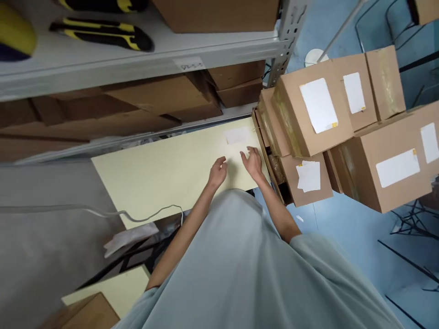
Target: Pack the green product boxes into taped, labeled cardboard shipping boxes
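Note:
Both of my hands hang over a long pale yellow tabletop. My left hand [218, 172] is near its front edge, fingers apart and slightly curled, holding nothing. To the right of it, my right hand [252, 162] is spread with thumb and fingers apart, also holding nothing. A white sheet [237, 135] lies on the pale tabletop [164, 169] just beyond my hands. Cardboard boxes with white labels stand right beside my right hand, the nearest being a taped box [308, 119].
A metal shelf [164, 57] runs across the back, with yellow-black cutters [106, 34] on top and cardboard boxes [164, 93] below. A grey cable [126, 215] crosses the table's left part. Another box [91, 313] sits at the lower left.

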Tool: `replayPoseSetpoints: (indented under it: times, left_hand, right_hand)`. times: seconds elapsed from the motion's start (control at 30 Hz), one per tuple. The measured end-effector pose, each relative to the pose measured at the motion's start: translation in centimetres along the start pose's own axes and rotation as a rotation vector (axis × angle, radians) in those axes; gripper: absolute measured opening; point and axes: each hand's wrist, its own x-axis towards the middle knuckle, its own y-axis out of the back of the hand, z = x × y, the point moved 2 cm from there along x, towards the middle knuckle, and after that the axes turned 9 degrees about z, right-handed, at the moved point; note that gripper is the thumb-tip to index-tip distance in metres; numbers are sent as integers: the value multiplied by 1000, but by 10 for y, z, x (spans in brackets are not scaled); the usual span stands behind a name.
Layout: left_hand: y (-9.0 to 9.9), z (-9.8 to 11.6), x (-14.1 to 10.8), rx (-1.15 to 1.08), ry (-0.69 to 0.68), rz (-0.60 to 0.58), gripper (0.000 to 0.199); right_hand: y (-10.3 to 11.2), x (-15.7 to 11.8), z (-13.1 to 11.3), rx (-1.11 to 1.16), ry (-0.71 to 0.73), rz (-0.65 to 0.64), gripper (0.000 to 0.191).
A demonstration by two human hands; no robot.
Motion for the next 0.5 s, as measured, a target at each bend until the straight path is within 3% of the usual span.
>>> replayPoseSetpoints:
  times: [0.1, 0.2, 0.37, 0.5]
  left_hand:
    - [-4, 3, 9, 23, -47, -31, 59]
    - [0, 13, 30, 39, -77, -12, 62]
    - [4, 11, 40, 26, -69, 12, 61]
    - [1, -4, 27, -36, 6, 20, 60]
  right_hand:
    - [-35, 59, -11, -167, -133, 11, 63]
    - [-55, 92, -19, -291, -171, 55, 71]
    - [-74, 98, -18, -311, -266, 118, 53]
    - [-81, 99, -18, -179, -342, 208, 63]
